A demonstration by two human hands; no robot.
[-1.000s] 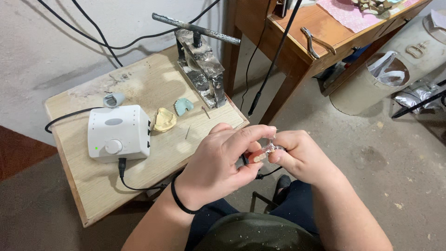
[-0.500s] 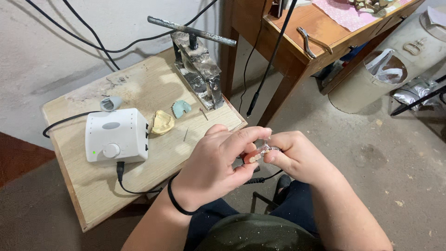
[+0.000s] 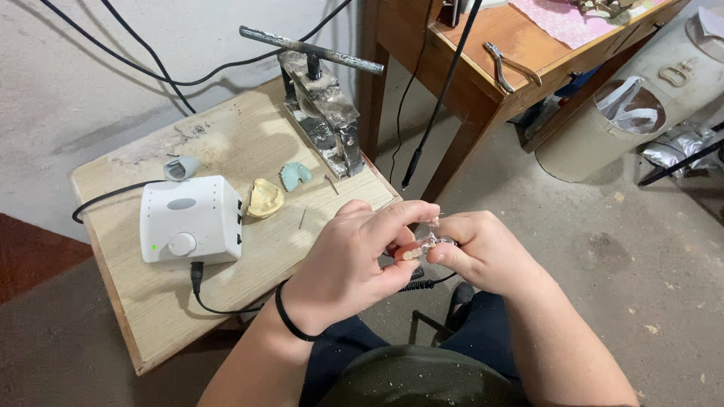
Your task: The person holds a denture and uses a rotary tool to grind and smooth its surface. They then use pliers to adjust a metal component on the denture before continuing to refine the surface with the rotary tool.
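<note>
Head view shows both hands meeting over the lap: the left hand (image 3: 354, 264) and right hand (image 3: 483, 252) pinch a small pink denture piece (image 3: 415, 249) between their fingertips, off the low wooden table's (image 3: 151, 301) edge. Behind it lie a thin pin (image 3: 302, 218), a yellow dental cast (image 3: 265, 198), a teal cast (image 3: 295, 175), a white control box (image 3: 190, 220) and a metal press (image 3: 320, 113).

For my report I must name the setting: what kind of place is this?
Probably a small dental workshop. A metal press, a yellow dental cast and a white control box stand on the wooden table.
</note>
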